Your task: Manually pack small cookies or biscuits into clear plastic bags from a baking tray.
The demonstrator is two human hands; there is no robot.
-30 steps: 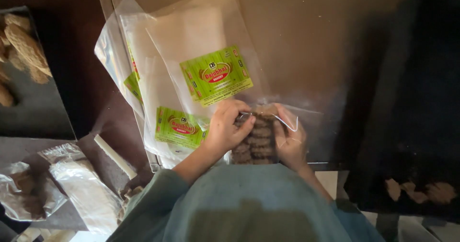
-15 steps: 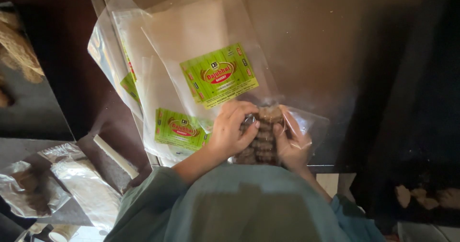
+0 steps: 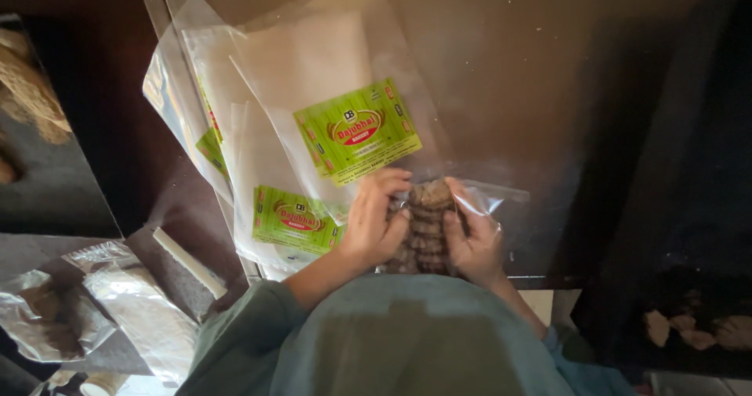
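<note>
A stack of brown round biscuits (image 3: 423, 227) stands on edge inside a clear plastic bag (image 3: 486, 202) near the table's front edge. My left hand (image 3: 376, 224) grips the stack from its left side. My right hand (image 3: 474, 243) grips it from the right, fingers curled over the bag. Just left of my hands lie several clear empty bags with green and red labels (image 3: 356, 133), fanned out on the brown table (image 3: 501, 75).
A second green label (image 3: 296, 220) shows on a lower bag by my left wrist. Filled clear packets (image 3: 47, 318) lie at the lower left beside a pale flat strip (image 3: 188, 261). Brown pieces (image 3: 31, 98) rest on a dark tray at far left.
The stack of biscuits has gone deeper into the clear bag, and both hands have closed tighter round it. The view has shifted slightly right.
</note>
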